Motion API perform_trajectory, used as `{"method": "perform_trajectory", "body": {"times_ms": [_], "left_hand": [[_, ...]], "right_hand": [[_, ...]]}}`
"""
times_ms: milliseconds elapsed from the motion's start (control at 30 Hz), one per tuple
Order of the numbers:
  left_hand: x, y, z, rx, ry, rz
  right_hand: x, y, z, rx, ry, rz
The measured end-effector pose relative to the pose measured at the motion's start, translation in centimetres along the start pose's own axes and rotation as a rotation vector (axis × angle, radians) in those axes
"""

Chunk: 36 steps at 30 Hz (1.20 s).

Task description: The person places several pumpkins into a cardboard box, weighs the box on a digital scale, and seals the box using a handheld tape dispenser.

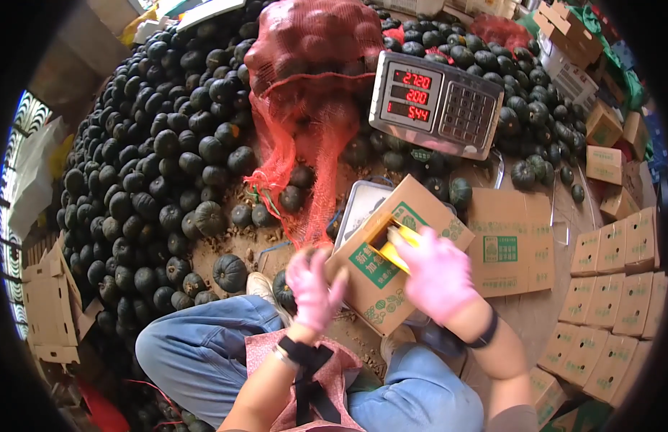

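Note:
A small cardboard carton (420, 270) with green print lies tilted across a scale platform (361, 202) before me. My right hand (439, 272), in a pink glove and blurred, grips a yellow tape dispenser (396, 254) pressed near the carton's top face. My left hand (315, 289), also gloved in pink, is raised at the carton's left edge with fingers and thumb apart. Nothing shows in it; whether its fingertips touch the carton I cannot tell. Behind the carton, a weighing scale's display (436, 105) shows lit red digits beside a keypad.
Dark green squashes (166, 143) form a large heap at the left and back. A red mesh sack (315, 48) full of round produce stands ahead. A flattened carton (509, 243) lies on the right. Packed cartons (604, 302) are stacked at far right. Loose cardboard (48, 302) leans at far left.

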State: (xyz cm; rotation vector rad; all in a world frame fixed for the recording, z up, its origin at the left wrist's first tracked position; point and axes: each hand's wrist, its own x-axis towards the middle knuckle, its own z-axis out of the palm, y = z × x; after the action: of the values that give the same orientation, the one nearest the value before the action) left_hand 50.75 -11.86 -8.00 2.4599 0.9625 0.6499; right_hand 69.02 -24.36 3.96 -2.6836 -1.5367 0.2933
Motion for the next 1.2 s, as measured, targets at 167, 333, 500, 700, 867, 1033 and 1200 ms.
{"method": "perform_trajectory", "body": {"times_ms": [167, 333, 500, 700, 867, 1033, 1200], "left_hand": [[2.2, -9.0, 4.6, -1.202, -0.538, -0.726], [-0.6, -14.7, 10.1, -0.830, -0.660, -0.300], [-1.6, -17.3, 9.2, -0.749, -0.687, -0.552], [-0.8, -14.9, 6.0, -0.705, -0.608, -0.705], [4.1, -3.9, -4.5, -0.741, -0.123, -0.428], [8.9, 3.5, -8.7, 0.339, -0.516, 0.412], [6.5, 4.2, -7.1, 0.242, -0.375, 0.211]], "right_hand": [[-12.7, 7.4, 3.1, 0.045, 0.123, 0.019], [-12.9, 10.0, 16.4, 0.379, 0.589, -0.059], [-13.0, 7.1, 23.1, 0.390, 0.670, -0.041], [-12.1, 5.8, 21.2, 0.563, 0.634, 0.034], [-11.3, 9.8, 14.6, 0.978, 0.489, 0.066], [-2.0, 14.8, 15.0, 1.677, -0.016, 0.196], [2.4, 15.7, 14.4, 1.420, -0.008, -0.050]]}}
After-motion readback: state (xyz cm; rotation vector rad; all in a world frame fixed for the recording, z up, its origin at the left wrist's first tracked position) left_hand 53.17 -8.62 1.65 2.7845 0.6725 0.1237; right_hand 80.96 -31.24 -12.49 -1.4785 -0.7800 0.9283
